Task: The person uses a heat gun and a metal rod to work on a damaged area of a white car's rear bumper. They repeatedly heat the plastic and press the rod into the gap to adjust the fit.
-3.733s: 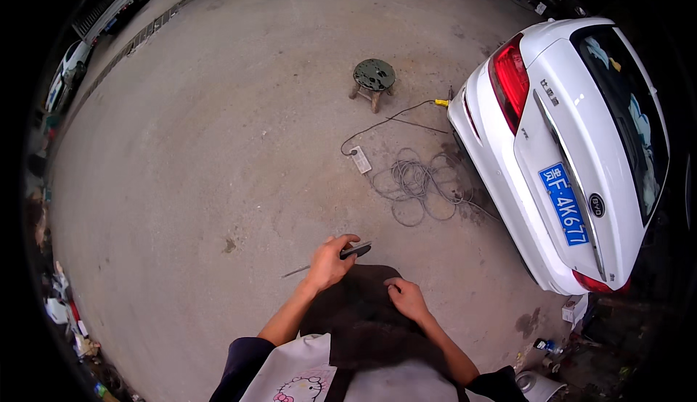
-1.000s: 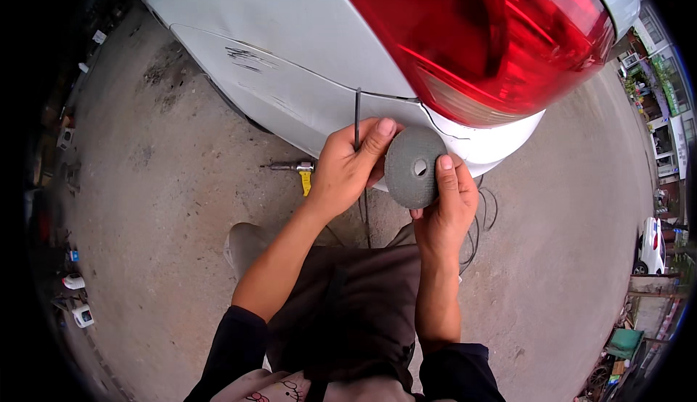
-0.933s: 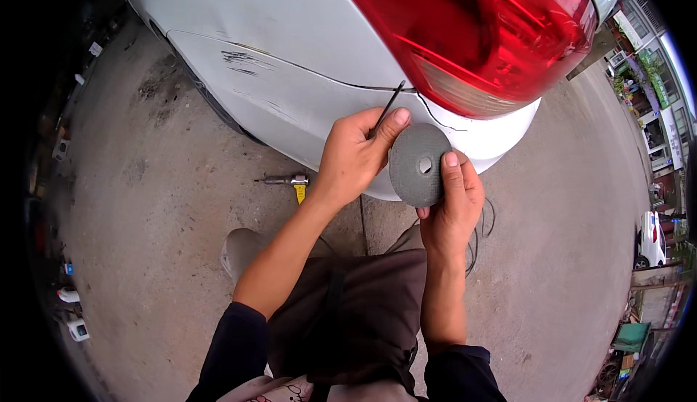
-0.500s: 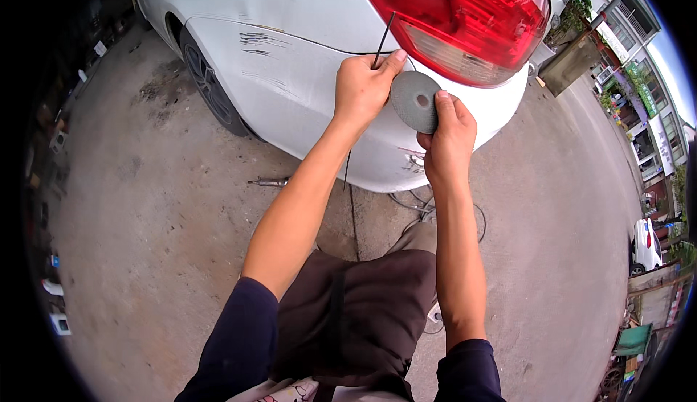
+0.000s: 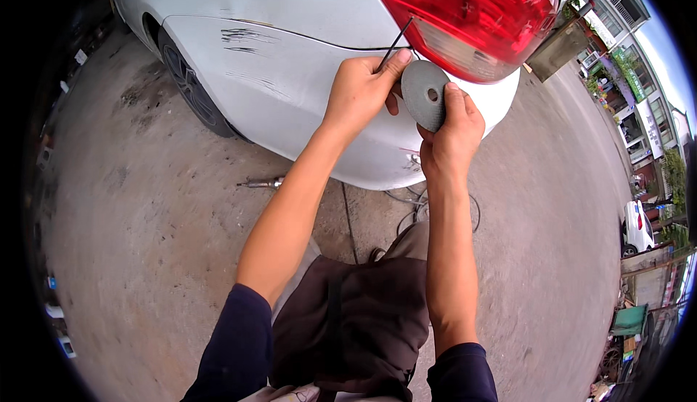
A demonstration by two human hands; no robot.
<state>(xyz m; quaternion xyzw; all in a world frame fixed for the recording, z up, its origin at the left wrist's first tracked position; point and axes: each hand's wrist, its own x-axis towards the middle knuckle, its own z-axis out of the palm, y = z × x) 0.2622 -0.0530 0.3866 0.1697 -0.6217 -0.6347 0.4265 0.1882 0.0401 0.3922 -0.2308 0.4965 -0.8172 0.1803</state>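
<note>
**Left hand [image 5: 357,96] on a thin dark rod [image 5: 396,41], right hand [image 5: 454,128] on a grey abrasive disc [image 5: 419,96]**

The left fingers clench the thin dark rod between thumb and forefinger. It slants up and to the right out of that grip, its upper end in front of the lower edge of a red tail light [image 5: 472,10]; whether it touches the lens, I cannot tell. The right fingers grasp the grey abrasive disc by its right edge, thumb on the near face. The disc is held tilted between the 2 hands, its 1 round hole just left of the right thumb. The disc's left edge is just beside the left thumb; contact there is unclear.

Beyond the fingers is the rear corner of a white car [image 5: 305,75], with the tail light above the right fingertips. Left of the left fingers, black scuff marks [image 5: 245,36] streak the bodywork; farther left is a wheel [image 5: 187,86]. Below the left fingers, well apart, a metal-bodied tool [image 5: 263,183] lies on the concrete ground [image 5: 152,242], partly hidden by the left forearm [image 5: 287,217]. Loops of cable [image 5: 419,204] lie below the right hand. A dark brown apron [image 5: 348,322] shows below both hands, between 2 dark blue sleeves [image 5: 231,347]. Far right of the right fingers stands a smaller-looking white vehicle [image 5: 639,228].
</note>
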